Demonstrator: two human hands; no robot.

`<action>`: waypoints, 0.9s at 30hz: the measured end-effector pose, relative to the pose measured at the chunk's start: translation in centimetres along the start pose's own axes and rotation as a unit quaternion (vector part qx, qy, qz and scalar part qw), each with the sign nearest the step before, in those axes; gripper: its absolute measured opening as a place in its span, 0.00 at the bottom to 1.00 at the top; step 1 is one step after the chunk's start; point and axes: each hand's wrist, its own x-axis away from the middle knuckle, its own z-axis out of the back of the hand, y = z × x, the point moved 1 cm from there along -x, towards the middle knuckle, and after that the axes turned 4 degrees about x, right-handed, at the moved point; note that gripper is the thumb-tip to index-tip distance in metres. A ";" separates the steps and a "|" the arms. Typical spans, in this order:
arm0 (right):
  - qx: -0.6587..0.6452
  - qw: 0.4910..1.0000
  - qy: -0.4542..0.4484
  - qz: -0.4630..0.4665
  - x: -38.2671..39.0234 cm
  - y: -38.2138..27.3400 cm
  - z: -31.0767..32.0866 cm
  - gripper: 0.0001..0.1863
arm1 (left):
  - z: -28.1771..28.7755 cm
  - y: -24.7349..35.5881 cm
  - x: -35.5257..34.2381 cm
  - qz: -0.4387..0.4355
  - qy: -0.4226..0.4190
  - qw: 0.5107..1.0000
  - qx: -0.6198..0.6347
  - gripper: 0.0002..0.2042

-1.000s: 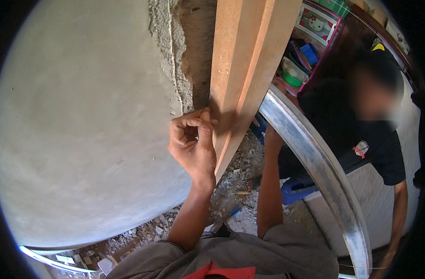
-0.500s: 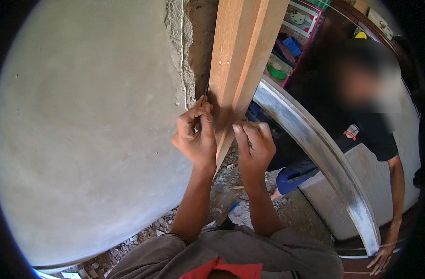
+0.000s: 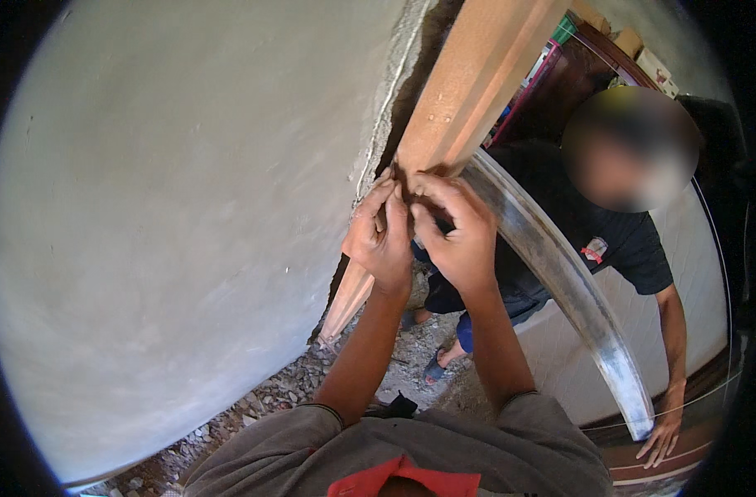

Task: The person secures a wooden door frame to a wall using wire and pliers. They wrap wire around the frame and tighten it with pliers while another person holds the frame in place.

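A tall pale wooden post (image 3: 457, 79) runs along the broken plaster edge (image 3: 375, 145) of a grey wall (image 3: 179, 207), with a dark gap between them. My left hand (image 3: 380, 232) is closed at that gap, against the post, its thumb and fingertips pinched together. My right hand (image 3: 457, 228) is just beside it at the post, fingers bent into a pinch near the left fingertips. Whatever is between the fingers is too small or hidden to make out. A long grey metal bar (image 3: 585, 315) slants down behind my right hand.
A co-worker in a dark T-shirt (image 3: 635, 248) stands at the right, a hand (image 3: 664, 431) reaching down near the bar's lower end. Behind are a pale quilted panel (image 3: 697, 282) and a pink-edged shelf unit (image 3: 535, 74). Broken rubble (image 3: 270, 389) covers the floor along the wall's foot.
My right hand has come up from low on the right to join the left at the post. The view has turned, so the post looks more slanted and the shelf is less visible.
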 end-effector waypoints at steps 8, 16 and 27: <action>0.038 0.995 -0.046 0.085 -0.5 0.3 0.1 0.08 | 0.1 1.2 -0.8 -0.029 -0.007 0.999 -0.039 0.05; 0.126 0.987 -0.021 0.098 -0.3 -0.1 -0.5 0.07 | 0.0 1.4 -0.7 -0.059 -0.005 0.996 -0.072 0.05; 0.127 0.987 -0.041 0.088 -1.0 -0.5 -0.7 0.06 | -0.4 1.0 0.0 -0.022 0.018 0.997 -0.069 0.09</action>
